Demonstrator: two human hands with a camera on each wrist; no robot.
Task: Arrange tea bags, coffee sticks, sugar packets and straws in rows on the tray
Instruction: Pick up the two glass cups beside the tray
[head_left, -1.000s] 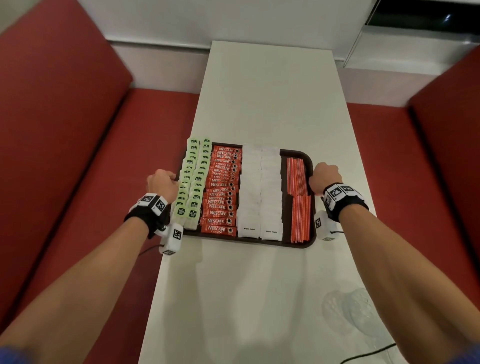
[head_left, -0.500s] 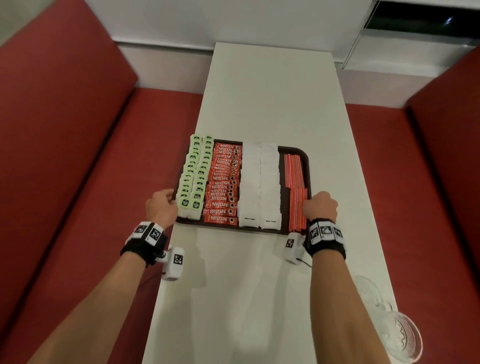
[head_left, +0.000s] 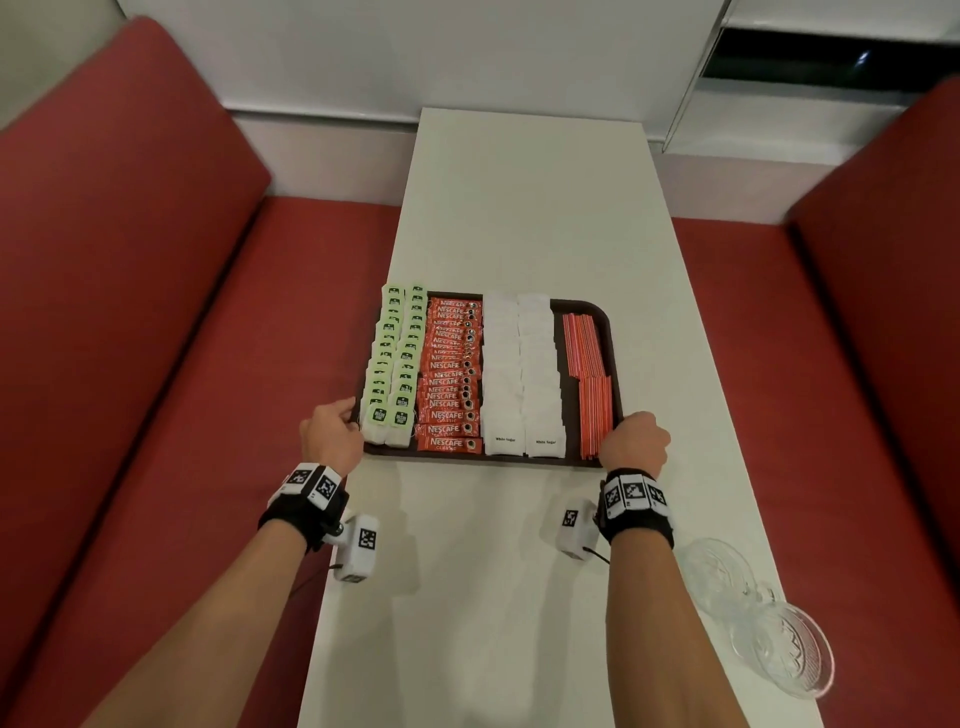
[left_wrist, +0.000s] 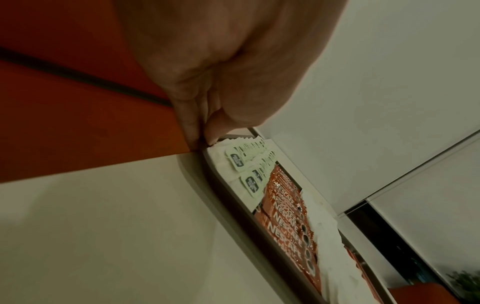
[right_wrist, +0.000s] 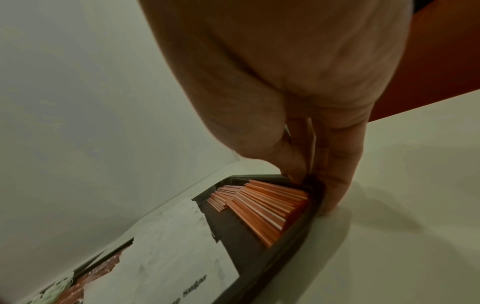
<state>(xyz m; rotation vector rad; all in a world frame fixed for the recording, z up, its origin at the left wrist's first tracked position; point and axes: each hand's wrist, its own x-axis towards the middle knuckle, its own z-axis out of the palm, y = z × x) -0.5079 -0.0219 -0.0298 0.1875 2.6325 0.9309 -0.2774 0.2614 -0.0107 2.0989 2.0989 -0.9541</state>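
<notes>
A dark brown tray (head_left: 613, 332) lies on the white table. It holds rows of green-tagged tea bags (head_left: 392, 358), red Nescafe coffee sticks (head_left: 449, 374), white sugar packets (head_left: 519, 374) and red straws (head_left: 587, 374). My left hand (head_left: 332, 434) grips the tray's near left corner, thumb over the rim (left_wrist: 207, 156) beside the tea bags (left_wrist: 241, 162). My right hand (head_left: 634, 441) grips the near right corner, thumb inside by the straws (right_wrist: 265, 205), fingers (right_wrist: 337, 185) down the outside of the rim (right_wrist: 298, 228).
The white table (head_left: 530, 208) runs away from me between two red bench seats (head_left: 156, 312). Two clear glass dishes (head_left: 753, 618) sit at the table's near right edge. A wall closes the far end.
Both hands slid from the tray's side edges back to its near corners. The tray sits farther from me on the table than a second ago.
</notes>
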